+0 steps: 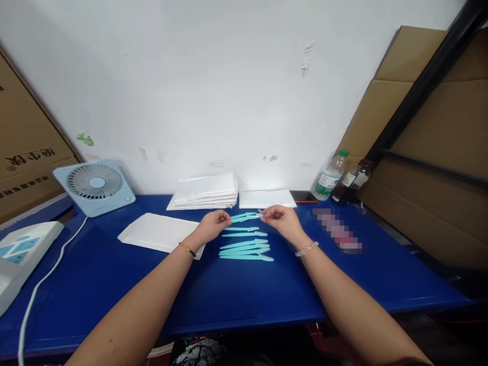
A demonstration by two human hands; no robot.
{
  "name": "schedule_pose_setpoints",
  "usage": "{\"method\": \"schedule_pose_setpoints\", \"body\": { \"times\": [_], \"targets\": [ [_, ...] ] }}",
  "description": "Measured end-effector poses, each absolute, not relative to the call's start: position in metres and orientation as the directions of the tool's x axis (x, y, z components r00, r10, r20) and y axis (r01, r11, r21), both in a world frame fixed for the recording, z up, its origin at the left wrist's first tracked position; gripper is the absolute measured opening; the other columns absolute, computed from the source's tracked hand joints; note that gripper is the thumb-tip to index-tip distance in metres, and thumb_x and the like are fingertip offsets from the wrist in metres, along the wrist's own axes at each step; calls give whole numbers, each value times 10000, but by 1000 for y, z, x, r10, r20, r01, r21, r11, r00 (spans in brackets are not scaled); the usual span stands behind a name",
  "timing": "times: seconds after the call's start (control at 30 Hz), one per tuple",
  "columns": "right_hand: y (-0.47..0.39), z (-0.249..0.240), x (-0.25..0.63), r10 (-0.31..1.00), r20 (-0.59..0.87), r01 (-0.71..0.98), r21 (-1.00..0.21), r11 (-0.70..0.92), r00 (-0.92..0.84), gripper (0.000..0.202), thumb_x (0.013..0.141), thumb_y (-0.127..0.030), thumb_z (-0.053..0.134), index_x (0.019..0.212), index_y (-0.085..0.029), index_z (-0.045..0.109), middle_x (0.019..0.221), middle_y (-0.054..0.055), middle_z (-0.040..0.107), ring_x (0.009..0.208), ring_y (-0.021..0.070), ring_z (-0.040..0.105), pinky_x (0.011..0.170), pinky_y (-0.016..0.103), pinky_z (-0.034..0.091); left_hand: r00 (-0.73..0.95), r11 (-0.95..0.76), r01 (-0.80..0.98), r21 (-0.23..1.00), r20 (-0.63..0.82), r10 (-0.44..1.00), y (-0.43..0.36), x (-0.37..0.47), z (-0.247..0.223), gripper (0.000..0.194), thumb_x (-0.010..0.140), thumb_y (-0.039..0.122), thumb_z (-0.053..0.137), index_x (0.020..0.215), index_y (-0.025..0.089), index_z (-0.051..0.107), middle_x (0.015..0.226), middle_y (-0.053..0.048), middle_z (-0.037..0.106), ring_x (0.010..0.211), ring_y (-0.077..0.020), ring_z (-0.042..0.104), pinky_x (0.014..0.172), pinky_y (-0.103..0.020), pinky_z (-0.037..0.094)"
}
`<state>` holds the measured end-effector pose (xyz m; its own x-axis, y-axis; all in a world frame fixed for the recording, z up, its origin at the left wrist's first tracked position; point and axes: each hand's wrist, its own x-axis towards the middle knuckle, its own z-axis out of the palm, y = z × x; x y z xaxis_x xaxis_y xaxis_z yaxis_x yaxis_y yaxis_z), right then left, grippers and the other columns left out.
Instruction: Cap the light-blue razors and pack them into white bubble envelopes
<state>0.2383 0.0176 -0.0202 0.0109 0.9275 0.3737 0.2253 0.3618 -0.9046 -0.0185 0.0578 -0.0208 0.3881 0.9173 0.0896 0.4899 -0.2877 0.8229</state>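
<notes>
My left hand [216, 223] is closed in a pinch on the handle end of a turquoise eyebrow razor [244, 218]. At the other end, the fingertips of my right hand [280, 219] close on its pale, see-through tip; whether that is a loose cap cannot be made out. A second razor seems to lie close to the held one. Below my hands, several more eyebrow razors [246, 251] lie in a rough column, handles to the left and pale tips to the right. A white padded envelope [156, 233] lies flat beside my left wrist, partly under it.
Against the wall are a stack of white envelopes [206, 190], another white envelope [267, 198] and a phone [305, 196]. A blue fan [95, 185] and white cable stand left; a water bottle [331, 175] and dark bottle [348, 183] right. A blurred object [337, 230] lies near my right hand.
</notes>
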Motion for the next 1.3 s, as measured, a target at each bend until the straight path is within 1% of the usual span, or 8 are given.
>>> {"method": "schedule_pose_setpoints", "body": {
  "times": [0.23,0.33,0.4,0.5,0.63,0.8,1.03,1.3],
  "targets": [
    [10,-13,230,940,324,243,-908,341,-108,182,628,-294,737,653,-163,613,831,65,689,755,176,646,708,307,521,483,-327,486,810,63,873,51,-18,-16,308,720,460,603,802,164,615,689,-4,605,628,-131,546,572,-233,417],
    [7,-7,235,939,238,348,-883,316,-248,205,617,-304,750,722,-163,646,820,52,686,724,166,631,678,295,511,533,-371,536,758,37,845,47,-18,-14,310,730,482,596,786,179,631,700,-8,628,640,-144,575,576,-239,429],
    [8,-6,242,933,221,469,-816,337,-286,221,642,-317,738,795,-172,672,803,41,680,708,161,611,651,284,489,515,-428,611,666,76,854,45,-19,-13,281,756,468,575,796,198,642,732,-8,643,673,-157,593,597,-249,431],
    [16,-12,254,928,323,643,-673,365,-188,141,755,-266,628,859,-184,678,809,36,662,703,153,581,656,280,459,466,-506,742,440,203,861,46,-20,-11,203,798,380,543,869,231,661,862,-13,658,799,-182,605,703,-278,428],
    [29,-27,266,923,367,808,-504,304,-118,170,741,-157,587,882,-181,678,828,43,631,704,151,560,680,280,438,453,-514,820,251,264,851,50,-20,-12,197,823,309,525,940,257,675,1005,-25,649,951,-211,574,798,-316,396],
    [30,-30,261,949,275,806,-522,280,-153,95,756,-217,605,790,-189,689,779,32,620,678,151,555,636,261,427,441,-498,823,273,245,864,57,-20,-17,164,806,315,546,856,243,684,900,-26,660,895,-200,576,771,-295,391],
    [27,-26,250,934,276,761,-548,347,-227,142,798,-244,567,747,-185,686,779,45,624,670,159,562,627,273,420,482,-538,776,328,241,842,58,-19,-17,133,780,281,559,772,222,678,819,-25,662,799,-189,584,736,-288,375],
    [32,-33,256,940,288,711,-622,329,-182,170,735,-318,654,832,-198,725,798,31,650,682,159,575,636,273,436,475,-531,778,336,238,847,59,-19,-18,131,778,303,572,777,223,675,805,-18,653,781,-186,586,733,-285,366]
  ]
}}
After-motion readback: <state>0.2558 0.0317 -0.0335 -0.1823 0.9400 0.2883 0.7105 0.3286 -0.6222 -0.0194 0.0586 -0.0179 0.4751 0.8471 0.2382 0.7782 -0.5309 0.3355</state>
